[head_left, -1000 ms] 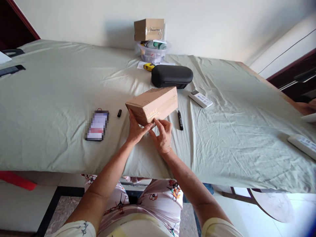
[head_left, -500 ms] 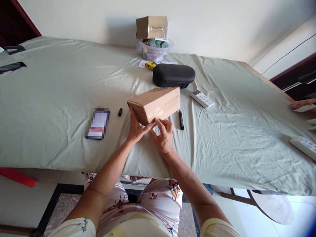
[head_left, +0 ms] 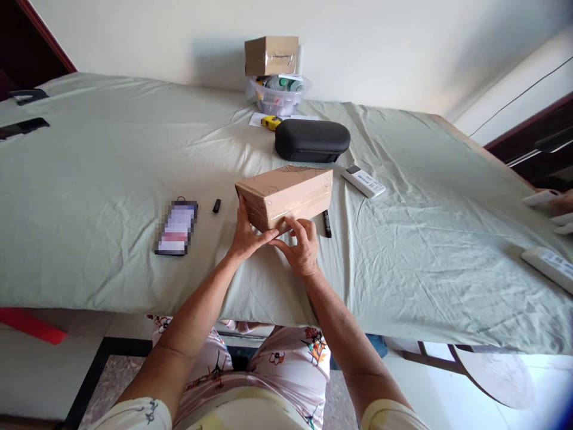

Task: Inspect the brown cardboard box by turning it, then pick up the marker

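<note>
A taped cardboard box [head_left: 286,194] is tilted above the cloth-covered table. My left hand [head_left: 246,236] is closed on its left end, with the thumb along the lower front edge and the other fingers against the side. My right hand [head_left: 302,242] has bent fingers against the lower part of the taped front face, its thumb near my left thumb. Whether a loose tape end is between these fingertips cannot be made out. A black marker [head_left: 327,224] lies just right of the box, partly hidden by it. Its black cap [head_left: 216,206] lies to the left.
A phone [head_left: 176,228] lies at left. Behind the box are a black hard case [head_left: 312,140], a yellow tape measure [head_left: 270,123] and a plastic basket [head_left: 280,101] bearing another carton [head_left: 271,55]. White devices [head_left: 363,181] lie at right, where another person's hand [head_left: 564,202] shows.
The box has shifted slightly right and now covers the marker's upper end. My right hand has moved a little right along with it. Both hands keep contact with the box.
</note>
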Available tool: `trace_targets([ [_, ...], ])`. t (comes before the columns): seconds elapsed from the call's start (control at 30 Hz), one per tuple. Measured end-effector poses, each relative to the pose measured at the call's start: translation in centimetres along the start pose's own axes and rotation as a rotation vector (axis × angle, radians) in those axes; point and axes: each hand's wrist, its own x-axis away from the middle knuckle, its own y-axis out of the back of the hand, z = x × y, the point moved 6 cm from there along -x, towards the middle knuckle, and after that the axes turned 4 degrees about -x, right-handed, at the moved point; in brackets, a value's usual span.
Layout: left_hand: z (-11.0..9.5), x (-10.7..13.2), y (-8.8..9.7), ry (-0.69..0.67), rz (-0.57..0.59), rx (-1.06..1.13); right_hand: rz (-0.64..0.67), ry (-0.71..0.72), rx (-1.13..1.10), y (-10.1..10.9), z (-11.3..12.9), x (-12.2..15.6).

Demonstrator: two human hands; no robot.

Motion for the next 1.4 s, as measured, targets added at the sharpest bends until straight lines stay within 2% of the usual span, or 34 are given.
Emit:
trace_targets([
  [0.17, -0.1, -0.1, 0.1, 0.021, 0.047, 0.046, -0.009, -0.029, -0.037, 0.9, -1.5, -0.3],
  [0.4, -0.2, -0.4, 0.5, 0.059, 0.074, 0.074, -0.063, -0.182, -0.037, 2.4, -4.4, -0.8],
  [0.57, -0.8, -0.6, 0.7, 0.007, 0.111, 0.111, -0.175, -0.230, -0.001, 4.2, -6.2, -1.1],
  [0.67, -1.0, -0.7, 0.8, 0.022, 0.139, 0.104, -0.266, -0.291, 0.015, 5.3, -7.7, -1.1],
  [0.83, -0.9, -0.6, 0.7, 0.056, 0.204, 0.092, -0.399, -0.479, -0.137, 6.3, -10.1, -0.8],
  [0.93, -1.0, -0.4, 0.4, 0.032, 0.225, 0.080, -0.441, -0.593, -0.251, 6.3, -10.8, -0.7],
  [1.0, -1.3, -0.4, 0.5, -0.008, 0.211, 0.082, -0.426, -0.625, -0.305, 6.1, -10.7, -0.8],
  [1.13, -1.6, -1.0, 1.2, -0.094, 0.136, 0.118, -0.382, -0.584, -0.367, 6.0, -9.7, -1.0],
  [1.27, -1.3, -1.7, 2.3, -0.150, 0.020, 0.089, -0.231, -0.565, -0.265, 5.7, -8.6, -1.2],
  [1.4, -1.3, -1.4, 2.7, -0.186, -0.107, -0.018, -0.344, -0.526, -0.262, 6.0, -7.4, -1.2],
])
